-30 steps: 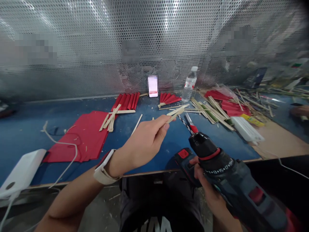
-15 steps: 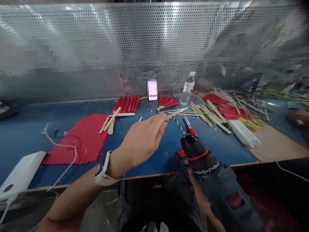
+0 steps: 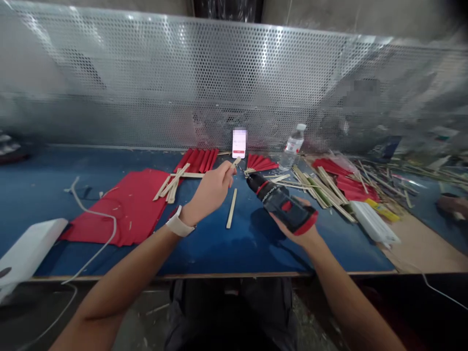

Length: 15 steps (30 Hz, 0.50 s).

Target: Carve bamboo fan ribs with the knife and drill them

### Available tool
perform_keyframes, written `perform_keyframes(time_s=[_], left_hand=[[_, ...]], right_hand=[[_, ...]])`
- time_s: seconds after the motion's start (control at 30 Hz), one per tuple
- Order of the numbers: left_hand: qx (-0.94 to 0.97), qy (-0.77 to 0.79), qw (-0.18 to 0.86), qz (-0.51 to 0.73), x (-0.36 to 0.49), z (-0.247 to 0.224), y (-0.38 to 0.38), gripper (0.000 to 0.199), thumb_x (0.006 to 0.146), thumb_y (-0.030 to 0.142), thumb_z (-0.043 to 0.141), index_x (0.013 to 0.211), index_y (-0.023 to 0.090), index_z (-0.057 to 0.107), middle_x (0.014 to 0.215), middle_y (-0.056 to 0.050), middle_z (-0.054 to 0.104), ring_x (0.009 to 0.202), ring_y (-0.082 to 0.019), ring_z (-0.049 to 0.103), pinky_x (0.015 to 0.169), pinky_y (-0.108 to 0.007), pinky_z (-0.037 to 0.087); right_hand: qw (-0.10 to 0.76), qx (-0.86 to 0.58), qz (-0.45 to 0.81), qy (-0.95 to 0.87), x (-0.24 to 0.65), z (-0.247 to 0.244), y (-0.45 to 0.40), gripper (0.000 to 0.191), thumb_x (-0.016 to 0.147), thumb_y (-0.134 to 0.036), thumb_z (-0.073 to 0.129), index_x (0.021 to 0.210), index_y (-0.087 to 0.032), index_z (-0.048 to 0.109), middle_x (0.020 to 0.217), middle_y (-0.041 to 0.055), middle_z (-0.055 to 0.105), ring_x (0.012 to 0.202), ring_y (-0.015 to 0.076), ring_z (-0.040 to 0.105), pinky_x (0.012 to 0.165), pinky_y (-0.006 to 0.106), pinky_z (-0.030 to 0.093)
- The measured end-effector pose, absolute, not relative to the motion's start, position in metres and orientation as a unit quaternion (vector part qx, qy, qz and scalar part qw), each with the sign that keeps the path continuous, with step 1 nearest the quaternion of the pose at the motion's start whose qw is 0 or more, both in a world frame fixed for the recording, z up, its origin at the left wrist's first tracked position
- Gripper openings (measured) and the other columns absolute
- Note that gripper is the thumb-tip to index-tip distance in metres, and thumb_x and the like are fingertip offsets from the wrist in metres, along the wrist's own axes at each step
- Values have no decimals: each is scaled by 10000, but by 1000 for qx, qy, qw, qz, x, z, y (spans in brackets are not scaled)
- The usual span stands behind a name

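Note:
My left hand [image 3: 214, 187], with a white watch band at the wrist, pinches a short pale bamboo strip [image 3: 237, 161] that sticks up past the fingertips. To its right, my right hand [image 3: 292, 226] grips a black and red power drill [image 3: 283, 202], its chuck pointing up and left toward the strip. The drill bit is thin and hard to see; whether it touches the strip I cannot tell. Below and between the hands, a loose bamboo strip [image 3: 231, 208] lies on the blue table [image 3: 219, 253].
Red sheets [image 3: 135, 204] and crossed strips [image 3: 171, 184] lie left. Folded red fans [image 3: 199, 160], a phone [image 3: 239, 143] and a bottle [image 3: 292, 147] stand or lie behind. Bamboo pieces [image 3: 331, 187] and a white power strip [image 3: 375, 223] are right. Another person's hand [image 3: 453, 204] is far right.
Both hands have moved farther forward over the table. The drill has shifted away and leftward, and now appears smaller. A loose strip shows on the table below the hands.

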<state>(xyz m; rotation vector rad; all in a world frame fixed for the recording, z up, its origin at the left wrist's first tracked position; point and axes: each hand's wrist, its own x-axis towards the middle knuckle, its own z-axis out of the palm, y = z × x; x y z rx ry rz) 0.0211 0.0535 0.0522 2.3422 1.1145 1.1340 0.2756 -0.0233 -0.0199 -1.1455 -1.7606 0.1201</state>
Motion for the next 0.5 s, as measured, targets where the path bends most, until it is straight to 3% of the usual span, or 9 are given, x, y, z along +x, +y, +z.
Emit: perform_keyframes(time_s=[0.17, 0.27, 0.37, 0.43, 0.5], left_hand=[[797, 414, 218, 382, 6, 36, 55, 235, 1107, 212, 379, 935, 205, 539, 680, 36, 632, 480, -98, 522, 547, -256, 393], [801, 430, 166, 382, 2, 34, 56, 244, 1109, 211, 401, 907, 203, 538, 670, 28, 625, 520, -111, 545, 570, -264, 381], [807, 452, 76, 372, 0, 25, 57, 259, 1115, 226, 415, 881, 203, 522, 668, 18, 589, 562, -133, 543, 572, -281, 329], [812, 458, 32, 360, -2, 16, 56, 265, 1128, 241, 393, 903, 202, 527, 679, 18, 575, 550, -137, 516, 558, -290, 294], [817, 453, -2, 356, -2, 7, 55, 286, 1147, 261, 354, 941, 198, 543, 691, 17, 581, 545, -137, 510, 557, -291, 299]], right_hand=[[463, -411, 72, -782, 286, 3, 6, 192, 912, -431, 757, 945, -242, 748, 908, 72, 795, 872, 262, 768, 914, 446, 661], [442, -393, 88, -802, 292, 10, 26, 190, 936, -422, 742, 901, -235, 730, 867, 67, 788, 878, 249, 775, 921, 429, 661], [433, -360, 65, -824, 298, 8, 41, 209, 912, -421, 764, 990, -230, 731, 969, 69, 799, 909, 252, 774, 932, 448, 652], [426, -349, 65, -832, 300, 4, 43, 238, 876, -438, 795, 969, -230, 723, 910, 58, 784, 827, 242, 757, 839, 417, 658], [424, -368, 102, -821, 299, 3, 39, 268, 842, -452, 820, 813, -231, 671, 723, 18, 701, 633, 195, 668, 630, 337, 607]])
